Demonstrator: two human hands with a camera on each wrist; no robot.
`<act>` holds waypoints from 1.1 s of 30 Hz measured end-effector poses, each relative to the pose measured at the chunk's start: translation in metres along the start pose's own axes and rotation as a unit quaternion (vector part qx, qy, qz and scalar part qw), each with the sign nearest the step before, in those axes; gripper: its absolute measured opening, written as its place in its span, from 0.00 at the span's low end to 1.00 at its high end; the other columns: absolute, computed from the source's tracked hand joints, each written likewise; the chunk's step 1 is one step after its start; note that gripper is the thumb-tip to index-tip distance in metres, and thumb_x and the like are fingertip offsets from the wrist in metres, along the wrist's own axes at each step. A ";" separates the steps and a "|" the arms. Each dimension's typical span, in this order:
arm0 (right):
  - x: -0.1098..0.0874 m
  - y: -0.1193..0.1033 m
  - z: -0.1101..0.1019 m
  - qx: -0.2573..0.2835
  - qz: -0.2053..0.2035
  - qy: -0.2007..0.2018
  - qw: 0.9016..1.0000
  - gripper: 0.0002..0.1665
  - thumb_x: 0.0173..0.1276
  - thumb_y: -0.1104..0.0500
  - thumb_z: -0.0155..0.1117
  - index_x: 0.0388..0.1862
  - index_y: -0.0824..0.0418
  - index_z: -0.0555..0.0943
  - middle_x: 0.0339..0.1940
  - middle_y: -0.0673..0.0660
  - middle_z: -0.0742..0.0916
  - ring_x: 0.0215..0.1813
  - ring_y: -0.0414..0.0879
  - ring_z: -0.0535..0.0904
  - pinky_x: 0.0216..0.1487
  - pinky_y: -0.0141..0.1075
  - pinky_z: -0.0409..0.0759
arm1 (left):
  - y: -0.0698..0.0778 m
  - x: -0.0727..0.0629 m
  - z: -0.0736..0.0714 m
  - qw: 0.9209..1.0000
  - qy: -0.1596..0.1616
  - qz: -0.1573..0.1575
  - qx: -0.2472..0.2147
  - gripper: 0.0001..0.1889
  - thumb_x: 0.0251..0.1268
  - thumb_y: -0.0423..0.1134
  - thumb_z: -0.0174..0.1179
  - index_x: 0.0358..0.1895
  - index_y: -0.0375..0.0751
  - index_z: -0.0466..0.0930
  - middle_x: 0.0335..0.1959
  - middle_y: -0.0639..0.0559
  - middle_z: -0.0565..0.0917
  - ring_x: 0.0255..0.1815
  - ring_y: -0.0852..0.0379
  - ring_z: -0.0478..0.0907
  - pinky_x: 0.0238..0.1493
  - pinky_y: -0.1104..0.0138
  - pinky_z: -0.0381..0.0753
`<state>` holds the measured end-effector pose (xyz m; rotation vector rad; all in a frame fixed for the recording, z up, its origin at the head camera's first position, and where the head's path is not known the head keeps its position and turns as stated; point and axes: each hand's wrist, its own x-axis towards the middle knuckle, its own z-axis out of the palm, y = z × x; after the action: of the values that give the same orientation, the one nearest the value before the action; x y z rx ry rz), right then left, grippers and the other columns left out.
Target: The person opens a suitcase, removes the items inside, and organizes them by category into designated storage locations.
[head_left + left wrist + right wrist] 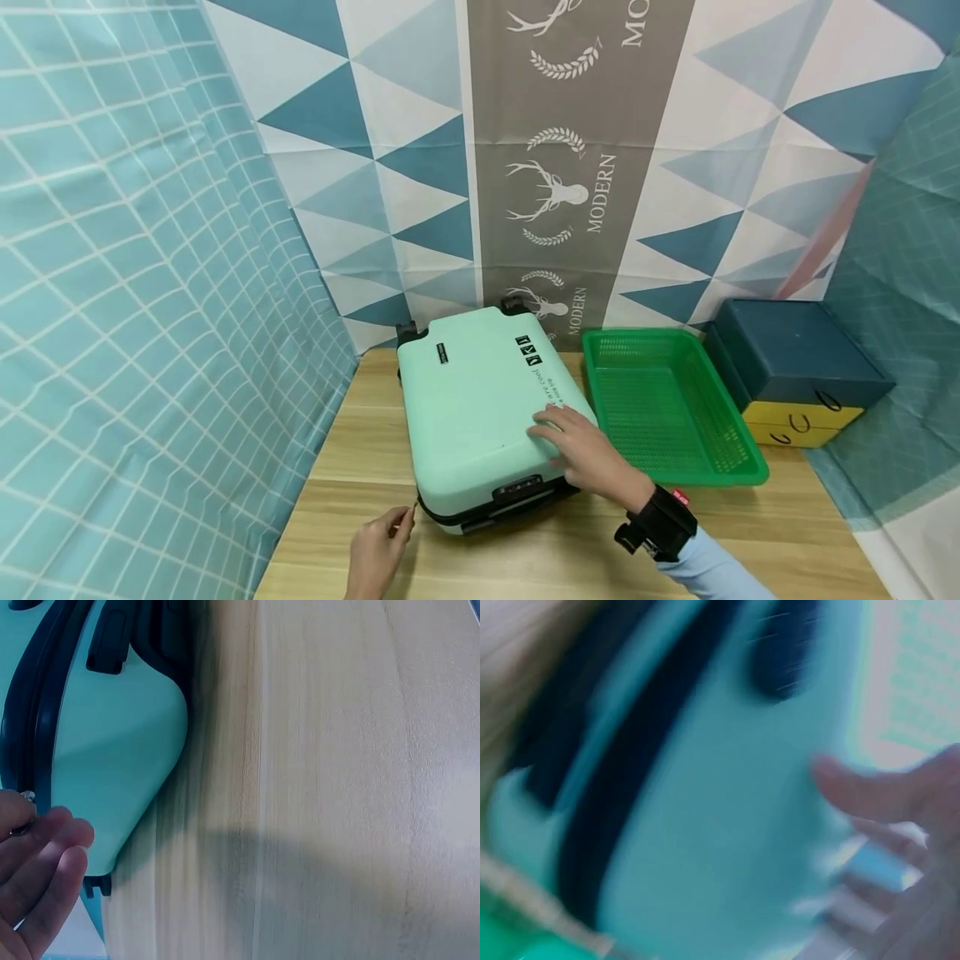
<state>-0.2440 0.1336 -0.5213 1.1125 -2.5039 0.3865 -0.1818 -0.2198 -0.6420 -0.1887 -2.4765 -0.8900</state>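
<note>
A mint-green hard-shell suitcase (480,400) lies flat on the wooden table, its wheels toward the back wall. At its front left corner, my left hand (378,550) pinches a small metal zipper pull (28,796) between thumb and index finger. The pull sits on the black zipper band (45,742) that runs round the case. On the right side of the lid, my right hand (588,450) rests with its fingers spread. A black combination lock (517,487) shows on the front side. Motion blurs the right wrist view.
Right of the suitcase stands a green plastic basket (643,335). Beyond it, a dark blue box (802,350) sits on yellow-fronted boxes (802,417). A small red tag (680,497) shows beside the right wrist. Patterned cloth walls (420,192) enclose the back and sides.
</note>
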 end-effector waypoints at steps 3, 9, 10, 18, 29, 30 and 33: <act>0.008 -0.014 -0.001 -0.058 0.014 -0.063 0.996 0.50 0.50 0.46 0.81 0.71 0.56 0.71 0.72 0.65 0.70 0.70 0.71 0.63 0.65 0.65 0.62 | -0.002 0.000 0.001 1.000 -0.011 -0.011 -0.014 0.02 0.60 0.29 0.69 0.30 0.37 0.88 0.21 0.56 0.85 0.17 0.75 0.75 0.18 0.79 0.73; 0.014 -0.019 0.004 -0.137 0.002 -0.106 0.985 0.57 0.50 0.57 0.83 0.78 0.54 0.63 0.75 0.64 0.66 0.72 0.72 0.61 0.64 0.67 0.62 | -0.005 -0.002 0.003 1.000 -0.001 0.026 0.003 0.03 0.55 0.26 0.71 0.30 0.37 0.88 0.20 0.57 0.85 0.15 0.76 0.73 0.17 0.81 0.71; 0.014 -0.018 0.004 -0.132 0.001 -0.104 0.986 0.56 0.50 0.61 0.82 0.77 0.53 0.64 0.75 0.63 0.67 0.71 0.72 0.61 0.64 0.67 0.61 | -0.004 -0.002 0.004 0.999 0.002 0.032 0.003 0.04 0.54 0.26 0.72 0.30 0.37 0.89 0.19 0.57 0.85 0.15 0.76 0.73 0.17 0.81 0.71; 0.018 0.006 -0.002 -0.082 -0.040 -0.134 0.987 0.57 0.49 0.66 0.80 0.77 0.50 0.65 0.76 0.58 0.67 0.72 0.74 0.59 0.67 0.66 0.58 | 0.000 -0.012 0.003 0.997 -0.017 0.062 -0.043 0.05 0.51 0.23 0.72 0.30 0.34 0.89 0.18 0.57 0.84 0.13 0.77 0.72 0.15 0.81 0.70; 0.028 0.021 -0.007 -0.082 -0.059 -0.124 0.987 0.53 0.49 0.76 0.74 0.75 0.56 0.69 0.74 0.61 0.69 0.71 0.71 0.62 0.68 0.62 0.60 | 0.012 -0.019 0.012 0.986 -0.047 0.116 -0.113 0.05 0.53 0.24 0.71 0.32 0.36 0.88 0.18 0.57 0.84 0.16 0.78 0.72 0.17 0.81 0.71; 0.030 0.013 -0.009 -0.079 -0.043 -0.130 0.987 0.51 0.48 0.77 0.73 0.73 0.58 0.70 0.74 0.63 0.70 0.71 0.71 0.62 0.69 0.62 0.59 | 0.013 -0.019 0.013 0.985 -0.043 0.120 -0.112 0.05 0.53 0.24 0.71 0.32 0.35 0.88 0.18 0.58 0.83 0.16 0.78 0.72 0.17 0.81 0.71; 0.037 -0.016 -0.009 -0.065 -0.006 -0.145 0.987 0.47 0.49 0.73 0.74 0.71 0.62 0.71 0.73 0.66 0.69 0.71 0.71 0.61 0.71 0.61 0.56 | 0.013 -0.020 0.015 0.986 -0.033 0.130 -0.102 0.06 0.51 0.23 0.72 0.31 0.35 0.88 0.18 0.61 0.83 0.16 0.80 0.70 0.16 0.82 0.70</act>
<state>-0.2528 0.1023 -0.4957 1.2032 -2.7233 0.0582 -0.1668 -0.1995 -0.6541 -0.6058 -2.3453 -1.0334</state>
